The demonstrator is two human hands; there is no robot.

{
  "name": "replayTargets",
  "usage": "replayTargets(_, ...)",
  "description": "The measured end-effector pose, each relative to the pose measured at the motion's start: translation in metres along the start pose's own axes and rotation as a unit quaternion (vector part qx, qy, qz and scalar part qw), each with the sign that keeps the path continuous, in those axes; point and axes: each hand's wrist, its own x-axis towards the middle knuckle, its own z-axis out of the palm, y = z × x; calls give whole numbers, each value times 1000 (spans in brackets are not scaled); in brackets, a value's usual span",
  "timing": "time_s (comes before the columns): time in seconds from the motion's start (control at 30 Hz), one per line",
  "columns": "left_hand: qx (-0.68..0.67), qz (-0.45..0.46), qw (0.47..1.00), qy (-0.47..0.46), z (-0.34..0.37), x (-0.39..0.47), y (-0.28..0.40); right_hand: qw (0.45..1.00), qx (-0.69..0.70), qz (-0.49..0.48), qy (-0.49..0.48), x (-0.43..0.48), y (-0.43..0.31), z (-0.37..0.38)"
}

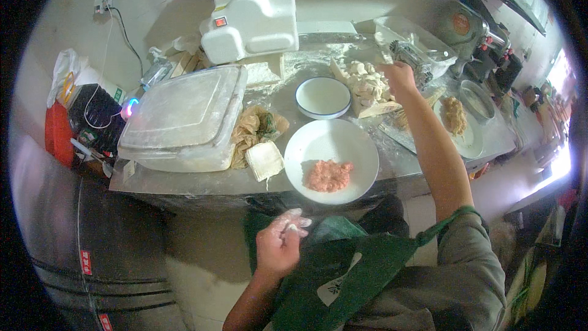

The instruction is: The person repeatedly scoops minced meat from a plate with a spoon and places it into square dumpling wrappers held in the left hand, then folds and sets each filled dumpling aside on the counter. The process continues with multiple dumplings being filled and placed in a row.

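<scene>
In front of my body my left hand (pixel 282 241) is raised with its fingers bent and whitened by flour; whether anything lies in it, I cannot tell. Past the bowls reaches my right hand (pixel 400 77), at the right side of a shallow tray (pixel 374 109) heaped with pale folded dumplings or wontons (pixel 365 82). The right fingertips are partly hidden, so their grip is unclear. A wide white bowl (pixel 298 161) holds pink minced meat (pixel 330 175) at the table's front edge. Left of it is a stack of square dough wrappers (pixel 265 161).
A lidded plastic bin (pixel 183 105) covers the table's left part. Behind stands a white machine (pixel 257 18). A blue-rimmed bowl (pixel 323 96), crumpled brown bag (pixel 259 124), clear tub (pixel 413 37) and plate of brownish food (pixel 471 145) share the floury metal table (pixel 170 184).
</scene>
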Motion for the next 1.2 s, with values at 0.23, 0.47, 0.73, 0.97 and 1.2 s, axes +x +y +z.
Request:
replayTargets(0.23, 296, 85, 938, 160, -49, 38, -12, 945, 302, 85, -95, -160, 3, -12)
replayTargets(0.47, 471, 185, 857, 96, -63, 125, -6, 910, 218, 113, -333, -319, 62, -26)
replayTargets(0.73, 554, 128, 822, -21, -42, 156, -8, 898, 116, 103, -411, -342, 76, -31)
replayTargets(0.97, 419, 53, 905, 59, -37, 166, -6, 906, 176, 107, -370, -339, 78, -38)
replayTargets(1.2, -343, -32, 931, 120, -48, 171, -14, 888, 267, 109, -359, -339, 79, -26)
